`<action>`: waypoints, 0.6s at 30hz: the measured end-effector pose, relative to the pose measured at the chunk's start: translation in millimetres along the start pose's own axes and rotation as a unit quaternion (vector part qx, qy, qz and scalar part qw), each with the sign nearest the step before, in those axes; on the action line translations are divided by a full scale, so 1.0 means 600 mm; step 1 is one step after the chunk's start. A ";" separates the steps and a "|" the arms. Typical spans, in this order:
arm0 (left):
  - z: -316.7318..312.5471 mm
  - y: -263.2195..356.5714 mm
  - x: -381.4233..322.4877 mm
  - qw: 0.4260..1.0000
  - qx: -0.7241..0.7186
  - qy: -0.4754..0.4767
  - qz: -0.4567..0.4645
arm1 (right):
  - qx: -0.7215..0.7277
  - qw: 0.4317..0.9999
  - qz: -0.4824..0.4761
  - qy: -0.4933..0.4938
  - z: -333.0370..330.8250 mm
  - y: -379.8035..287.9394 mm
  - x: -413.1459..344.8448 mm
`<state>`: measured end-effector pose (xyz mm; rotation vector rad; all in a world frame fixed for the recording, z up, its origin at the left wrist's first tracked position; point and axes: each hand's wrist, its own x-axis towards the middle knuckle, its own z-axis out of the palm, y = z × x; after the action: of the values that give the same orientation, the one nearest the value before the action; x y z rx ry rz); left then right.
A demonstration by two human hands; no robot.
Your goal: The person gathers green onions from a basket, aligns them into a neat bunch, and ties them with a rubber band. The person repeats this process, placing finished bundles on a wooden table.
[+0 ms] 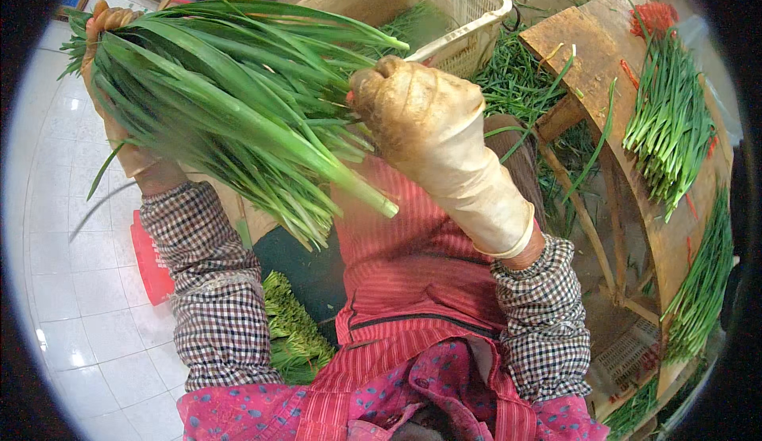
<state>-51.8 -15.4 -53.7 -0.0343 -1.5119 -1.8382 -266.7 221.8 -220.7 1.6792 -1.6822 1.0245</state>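
Note:
My left hand (110,24), in a worn rubber glove, is closed around the leafy end of a large bunch of garlic chives (232,101). The bunch fans out to the right, and its pale cut stem ends point towards my body. My right hand (411,95), in a stained cream rubber glove, is curled into a fist against the right side of the bunch. Several stems run in behind its fingers, and the palm side is hidden. Both forearms wear checked sleeve covers. Below the bunch is a red striped apron (411,250) over my lap.
A cream plastic crate (488,30) with chives in it stands ahead. Loose chive leaves (512,78) lie beside it. On the right, a curved wooden bench (625,101) bears chive bundles (673,119) and red ties (653,19). More chives (292,322) lie lower left, near a red plastic object (149,262).

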 end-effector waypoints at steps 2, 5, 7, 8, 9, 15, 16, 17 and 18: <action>0.003 -0.001 -0.009 0.999 0.015 0.021 0.033 | -0.002 0.999 -0.021 0.036 -0.002 0.004 -0.006; 0.004 0.006 -0.014 0.997 0.008 0.063 0.038 | -0.013 1.000 -0.004 -0.004 0.000 0.032 -0.039; 0.000 0.017 -0.017 0.999 -0.009 0.029 0.016 | 0.005 1.000 -0.001 -0.010 0.013 0.063 -0.068; -0.002 0.021 -0.018 1.000 -0.016 -0.018 0.000 | -0.047 0.998 -0.003 -0.043 0.016 0.086 -0.085; -0.005 0.025 -0.020 0.996 -0.012 -0.082 -0.022 | -0.049 0.997 0.035 -0.057 0.018 0.106 -0.100; -0.009 0.026 -0.054 0.998 0.050 -0.012 0.040 | -0.126 0.927 0.201 -0.290 -0.006 0.136 -0.125; -0.009 0.024 -0.053 0.997 0.057 -0.037 0.032 | 0.047 0.968 0.197 -0.145 -0.006 0.111 -0.117; -0.009 0.021 -0.047 0.996 0.074 -0.051 0.029 | 0.216 0.955 0.201 -0.024 -0.006 0.085 -0.107; -0.008 0.020 -0.044 0.997 0.059 0.003 0.048 | 0.253 0.943 0.211 -0.042 -0.003 0.063 -0.092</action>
<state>-24.3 -6.3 -57.2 -0.0444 -1.5834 -1.6691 -300.3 252.1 -269.6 1.7100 -2.0080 1.7304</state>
